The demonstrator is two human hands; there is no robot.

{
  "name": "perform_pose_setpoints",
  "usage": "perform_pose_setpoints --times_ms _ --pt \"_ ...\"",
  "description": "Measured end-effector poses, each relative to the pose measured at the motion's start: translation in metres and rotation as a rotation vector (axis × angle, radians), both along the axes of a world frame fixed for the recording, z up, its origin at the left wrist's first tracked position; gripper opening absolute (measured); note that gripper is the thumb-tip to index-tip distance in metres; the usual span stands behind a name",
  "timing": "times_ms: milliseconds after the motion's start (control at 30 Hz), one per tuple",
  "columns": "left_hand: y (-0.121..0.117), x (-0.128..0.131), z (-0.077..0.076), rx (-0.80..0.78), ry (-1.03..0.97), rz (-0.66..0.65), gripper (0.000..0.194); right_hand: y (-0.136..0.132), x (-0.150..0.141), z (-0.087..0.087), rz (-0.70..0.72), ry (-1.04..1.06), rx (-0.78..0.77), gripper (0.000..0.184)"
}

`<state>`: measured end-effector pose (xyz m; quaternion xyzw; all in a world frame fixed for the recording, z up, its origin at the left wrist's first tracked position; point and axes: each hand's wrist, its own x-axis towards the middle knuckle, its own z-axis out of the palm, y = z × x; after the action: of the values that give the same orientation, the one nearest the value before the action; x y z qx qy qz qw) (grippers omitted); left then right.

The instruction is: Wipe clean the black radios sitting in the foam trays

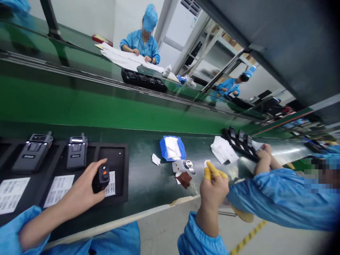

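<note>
My left hand (82, 182) grips a black two-way radio (100, 181) by its sides, one end with an orange button turned up toward me. It is above the right compartment of a black tray (125, 173), where a barcode label sheet (111, 184) lies partly hidden. Left of it, a grey radio (77, 153) and another radio (33, 154) lie face down in the tray, with label sheets below them. My right hand (214, 189), wearing yellow finger cots, pinches a small white wipe (206, 163) in the air near the bench edge.
A blue box (183, 150) of white wipes stands mid-bench beside a white dispenser bottle (179, 165) with a metal top and a brown cloth (185, 180). White sheets (223, 150) and another tray (240, 145) lie rightward. A co-worker's sleeve (276, 198) is close on my right.
</note>
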<state>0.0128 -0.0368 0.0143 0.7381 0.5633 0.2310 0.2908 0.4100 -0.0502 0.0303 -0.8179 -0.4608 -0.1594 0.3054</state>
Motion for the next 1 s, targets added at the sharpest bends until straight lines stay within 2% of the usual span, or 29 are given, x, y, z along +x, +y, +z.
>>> perform_pose_setpoints --times_ms 67,200,367,467,500,567,633,733,800,867,1000 --pt "-0.004 -0.001 -0.005 -0.015 -0.047 -0.008 0.064 0.003 0.009 -0.002 -0.04 -0.054 -0.148 0.039" --pt "-0.007 0.002 -0.008 -0.077 -0.136 0.049 0.055 0.017 0.014 -0.009 0.013 -0.085 -0.379 0.029" --pt "-0.017 0.008 0.006 -0.08 -0.197 0.085 0.051 0.018 0.004 -0.004 0.049 -0.077 -0.584 0.027" --pt "-0.025 0.008 0.012 -0.107 -0.232 0.08 0.058 0.014 0.007 -0.003 0.061 -0.079 -0.649 0.025" --pt "-0.027 0.007 0.013 -0.118 -0.246 0.081 0.06 0.013 0.006 -0.004 0.047 -0.136 -0.628 0.027" --pt "-0.032 0.006 0.014 -0.135 -0.277 0.083 0.062 0.01 -0.008 -0.009 0.115 -0.213 -0.441 0.027" --pt "-0.035 0.006 0.015 -0.14 -0.308 0.08 0.062 0.005 -0.04 -0.012 0.357 -0.247 -0.179 0.023" --pt "-0.038 0.007 0.015 -0.128 -0.332 0.047 0.062 -0.005 -0.11 -0.008 0.776 -0.307 0.115 0.021" --pt "-0.037 0.008 0.015 -0.113 -0.337 0.022 0.061 -0.011 -0.155 -0.002 0.978 -0.302 0.147 0.02" --pt "-0.037 0.009 0.015 -0.105 -0.345 0.003 0.061 -0.015 -0.187 0.003 1.094 -0.283 0.154 0.026" --pt "-0.037 0.011 0.014 -0.11 -0.381 -0.02 0.061 -0.019 -0.213 0.002 1.192 -0.26 0.165 0.032"
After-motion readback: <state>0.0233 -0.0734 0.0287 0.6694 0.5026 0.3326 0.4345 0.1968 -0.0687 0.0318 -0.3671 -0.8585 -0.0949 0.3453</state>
